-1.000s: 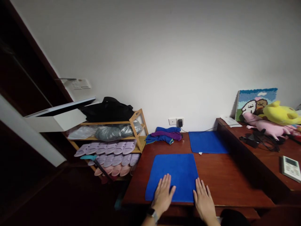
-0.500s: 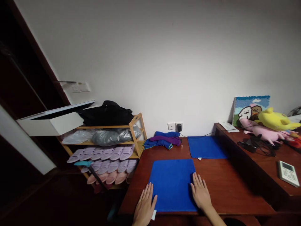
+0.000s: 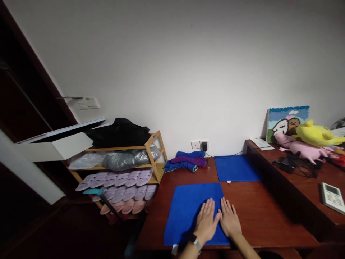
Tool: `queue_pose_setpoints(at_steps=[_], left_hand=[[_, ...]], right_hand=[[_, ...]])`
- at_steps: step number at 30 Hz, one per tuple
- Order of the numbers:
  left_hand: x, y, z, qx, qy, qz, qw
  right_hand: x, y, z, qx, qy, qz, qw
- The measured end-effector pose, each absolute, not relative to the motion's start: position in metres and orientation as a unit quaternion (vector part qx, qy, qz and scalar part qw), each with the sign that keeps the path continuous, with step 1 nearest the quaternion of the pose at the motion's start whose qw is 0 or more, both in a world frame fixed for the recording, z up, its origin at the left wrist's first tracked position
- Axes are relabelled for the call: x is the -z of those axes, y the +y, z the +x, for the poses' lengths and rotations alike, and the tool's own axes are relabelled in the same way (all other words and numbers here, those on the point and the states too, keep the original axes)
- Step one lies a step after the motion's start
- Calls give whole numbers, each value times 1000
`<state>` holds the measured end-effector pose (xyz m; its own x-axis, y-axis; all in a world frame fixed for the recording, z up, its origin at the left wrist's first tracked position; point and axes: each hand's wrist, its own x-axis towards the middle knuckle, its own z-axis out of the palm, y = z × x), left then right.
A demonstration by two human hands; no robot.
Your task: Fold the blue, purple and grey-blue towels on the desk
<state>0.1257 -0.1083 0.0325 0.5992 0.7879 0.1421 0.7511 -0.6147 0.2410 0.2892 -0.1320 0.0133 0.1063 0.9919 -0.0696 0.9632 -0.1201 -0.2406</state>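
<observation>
A blue cloth (image 3: 185, 201) lies spread flat at the front of the brown wooden table (image 3: 258, 212), a white tag at its near left corner. My left hand (image 3: 207, 222), with a watch on its wrist, rests over the right part of the cloth, fingers stretched out. Right beside it, my right hand (image 3: 230, 219) lies flat along the cloth's right edge, fingers extended. Neither hand grips anything. Farther back, a second blue cloth (image 3: 237, 168) is laid flat. Crumpled blue and purple cloths (image 3: 185, 161) sit in a heap at the back left of the table.
Left of the table stands a wooden shoe rack (image 3: 153, 154) with slippers (image 3: 132, 178) and a black bag (image 3: 121, 133). A raised desk on the right bears plush toys (image 3: 302, 147), cables and a white calculator-like device (image 3: 333, 198). A black plug (image 3: 205, 146) with a cord sits in the wall socket.
My left hand has moved right, from the cloth's left edge to beside my right hand. The cloth's left edge now reaches farther left at the front. The right hand has stayed in place.
</observation>
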Motion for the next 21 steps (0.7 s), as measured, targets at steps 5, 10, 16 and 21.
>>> queue_pose_setpoints(at_steps=[5,10,16,21], left_hand=[[-9,-102,152,-113,428,892,93],[-17,-81,57,-76,524,845,73],[-10,-58,-36,-95,624,776,7],[6,-57,-39,-130,617,776,-9]], right_hand=[[-10,-132,290,-100,-671,-732,53],[-9,-130,288,-95,-645,-754,75],[-7,-131,286,-97,-638,-761,68],[-7,-123,285,-97,-632,-767,45]])
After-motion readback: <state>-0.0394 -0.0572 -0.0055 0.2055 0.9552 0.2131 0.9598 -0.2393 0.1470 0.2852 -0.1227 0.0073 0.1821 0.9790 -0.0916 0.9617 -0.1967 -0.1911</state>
